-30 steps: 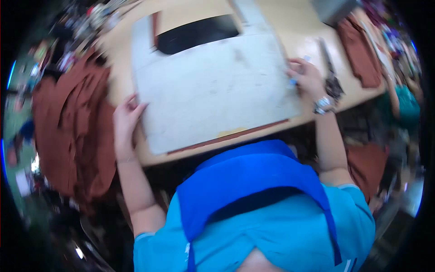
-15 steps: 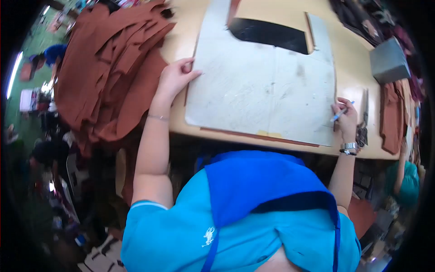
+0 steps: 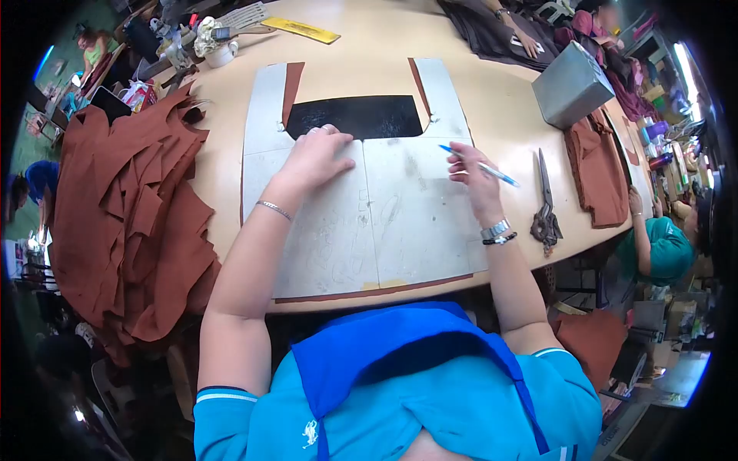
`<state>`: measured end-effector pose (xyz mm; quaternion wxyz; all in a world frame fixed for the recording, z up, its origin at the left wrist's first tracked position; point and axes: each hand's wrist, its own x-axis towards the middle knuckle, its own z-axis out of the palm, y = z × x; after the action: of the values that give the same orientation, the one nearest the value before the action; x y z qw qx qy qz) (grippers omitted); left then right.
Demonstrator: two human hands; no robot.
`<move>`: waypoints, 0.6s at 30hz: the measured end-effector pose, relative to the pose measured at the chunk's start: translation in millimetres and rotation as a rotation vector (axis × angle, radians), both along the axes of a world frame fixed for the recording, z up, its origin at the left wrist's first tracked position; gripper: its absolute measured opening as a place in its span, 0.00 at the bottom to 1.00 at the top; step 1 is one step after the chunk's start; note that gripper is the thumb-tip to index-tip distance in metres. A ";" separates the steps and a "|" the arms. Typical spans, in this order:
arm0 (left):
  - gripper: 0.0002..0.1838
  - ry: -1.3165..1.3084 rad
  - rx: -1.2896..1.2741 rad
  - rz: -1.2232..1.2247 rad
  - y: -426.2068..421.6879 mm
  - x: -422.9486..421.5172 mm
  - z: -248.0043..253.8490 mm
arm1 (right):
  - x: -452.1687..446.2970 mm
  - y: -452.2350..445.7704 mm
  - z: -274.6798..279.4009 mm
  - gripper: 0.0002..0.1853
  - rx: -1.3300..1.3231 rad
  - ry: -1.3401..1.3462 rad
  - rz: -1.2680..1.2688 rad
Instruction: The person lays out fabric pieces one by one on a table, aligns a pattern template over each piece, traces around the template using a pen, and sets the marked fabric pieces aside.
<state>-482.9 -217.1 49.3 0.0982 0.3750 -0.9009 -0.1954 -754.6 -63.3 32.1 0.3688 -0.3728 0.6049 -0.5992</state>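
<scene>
A pale, U-shaped template (image 3: pixel 384 207) lies on the table over brown leather (image 3: pixel 292 88), which shows along its edges. Between the template's two arms is a black piece (image 3: pixel 384 115). My left hand (image 3: pixel 319 157) rests with fingers apart on the template, fingertips at the black piece's lower edge. My right hand (image 3: pixel 475 180) is closed round a blue and white pen (image 3: pixel 500 174), held above the template's right side. Scissors (image 3: pixel 544 207) lie to the right of that hand.
Brown leather pieces (image 3: pixel 131 223) hang over the table's left edge. A grey metal block (image 3: pixel 573 86) and folded brown leather (image 3: pixel 596 173) are at the right. A yellow ruler (image 3: pixel 301 31), a brush and a white cup (image 3: pixel 221 52) sit at the back. Other people work around.
My left hand has moved from the template's left edge onto its upper middle. My right hand, with the pen, has come off the right edge to above the template. The view has shifted.
</scene>
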 end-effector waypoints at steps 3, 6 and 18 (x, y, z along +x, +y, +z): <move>0.23 -0.024 0.005 -0.003 -2.1 -1.7 3.1 | 25.9 -22.7 -5.5 0.13 -0.022 0.043 0.065; 0.24 -0.017 -0.041 -0.013 -3.3 -2.1 -2.4 | 45.9 -51.7 -9.5 0.11 -0.037 0.101 0.148; 0.24 0.061 -0.216 -0.031 8.0 4.5 -14.1 | 79.0 -95.1 -30.6 0.04 -0.189 0.456 0.235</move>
<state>-478.4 -209.0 35.2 0.1623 0.3423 -0.9189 -0.1100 -675.6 -158.4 1.4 0.2536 -0.5986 0.5661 -0.5069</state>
